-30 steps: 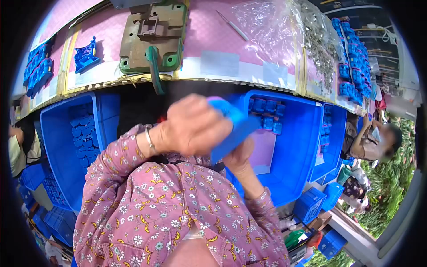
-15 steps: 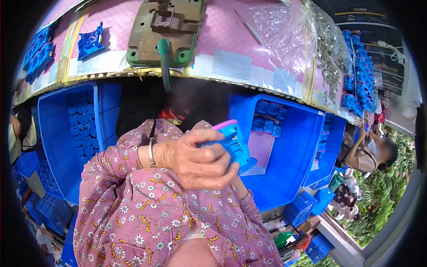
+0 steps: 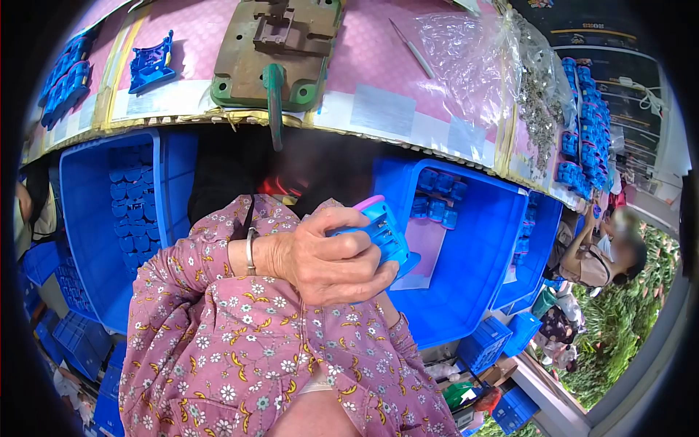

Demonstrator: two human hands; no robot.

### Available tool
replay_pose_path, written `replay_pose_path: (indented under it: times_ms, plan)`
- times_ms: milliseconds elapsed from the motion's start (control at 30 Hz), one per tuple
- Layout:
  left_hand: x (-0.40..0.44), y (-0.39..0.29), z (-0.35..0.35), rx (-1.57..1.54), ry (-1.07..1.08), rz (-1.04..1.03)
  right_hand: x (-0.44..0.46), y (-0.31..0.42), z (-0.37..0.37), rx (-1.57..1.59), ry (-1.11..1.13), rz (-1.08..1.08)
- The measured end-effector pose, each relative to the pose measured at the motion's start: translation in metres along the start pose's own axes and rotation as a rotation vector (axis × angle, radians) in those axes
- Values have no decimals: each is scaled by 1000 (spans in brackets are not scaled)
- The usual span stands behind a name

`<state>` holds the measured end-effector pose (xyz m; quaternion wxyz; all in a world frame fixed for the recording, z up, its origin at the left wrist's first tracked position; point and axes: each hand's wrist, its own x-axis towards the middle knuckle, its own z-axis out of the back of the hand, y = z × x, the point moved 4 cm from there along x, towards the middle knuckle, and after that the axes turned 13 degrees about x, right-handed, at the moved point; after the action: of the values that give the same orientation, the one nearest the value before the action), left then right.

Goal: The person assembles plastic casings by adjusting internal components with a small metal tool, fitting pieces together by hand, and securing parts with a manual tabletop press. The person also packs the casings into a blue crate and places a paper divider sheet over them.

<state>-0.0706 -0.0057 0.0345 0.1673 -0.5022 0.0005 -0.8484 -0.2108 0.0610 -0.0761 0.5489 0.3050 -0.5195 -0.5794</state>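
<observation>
My left hand (image 3: 331, 255), with a bracelet on its wrist, is closed around a blue plastic housing (image 3: 386, 231) in front of my chest. The housing has a pink edge at its top and small metal pieces in its recess. Behind it, my right forearm (image 3: 391, 309) comes up from the sleeve. The right hand itself is hidden by the left hand and the housing. Beyond them on the table sits a metal fixture (image 3: 244, 62) with a green lever (image 3: 274, 102), and left of it lies an open dark blue housing part (image 3: 151, 67).
Blue bins flank me: the left bin (image 3: 87, 218) holds stacked blue parts, the right bin (image 3: 473, 277) several housings. On the table are a pointed tool (image 3: 412, 49), a plastic bag (image 3: 466, 73), small metal pieces (image 3: 537, 109) and rows of housings (image 3: 588, 124). A co-worker (image 3: 593, 251) sits at right.
My left hand still grips the housing, which has tilted slightly. The view has shifted a little; otherwise the table things stay put.
</observation>
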Motion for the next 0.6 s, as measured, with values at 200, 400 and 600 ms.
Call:
replay_pose_path:
  times_ms: [200, 400, 600]
  plan:
    - [0, 25, -25, 70, 13, 306, 17, 3, 5, -71, -40, 183]
    - [-26, 108, -99, -166, 184, 1026, 101, 16, 26, -318, 125, -91]
    - [-23, 134, -115, 38, 433, 962, 140, 14, 34, -423, 310, -73]
